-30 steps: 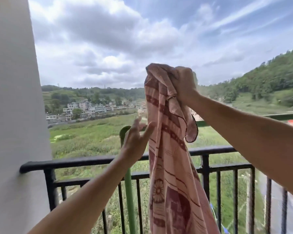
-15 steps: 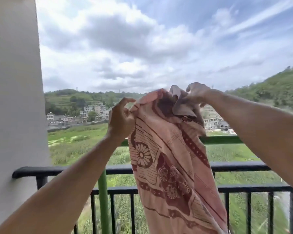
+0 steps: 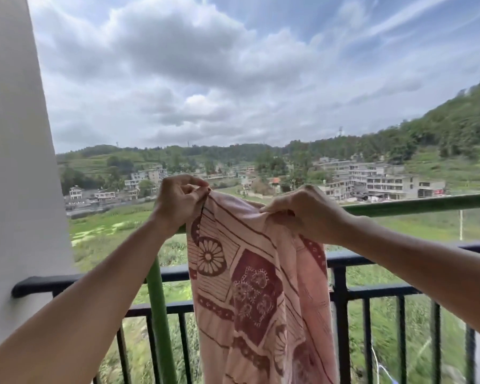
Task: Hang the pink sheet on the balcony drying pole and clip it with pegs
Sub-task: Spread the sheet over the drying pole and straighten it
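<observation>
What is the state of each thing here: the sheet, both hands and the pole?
pink sheet: bunched at its top edge, hanging down, no peg on it.
left hand: pinches the sheet's top edge.
right hand: grips the sheet's top edge.
green pole: level, behind the sheet.

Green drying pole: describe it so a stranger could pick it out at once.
Start at the white wall on the left and follow the black metal balcony railing rightward. Just above that rail runs the green drying pole, horizontal, passing behind the pink patterned sheet. It alone is green; the railing is black.
</observation>
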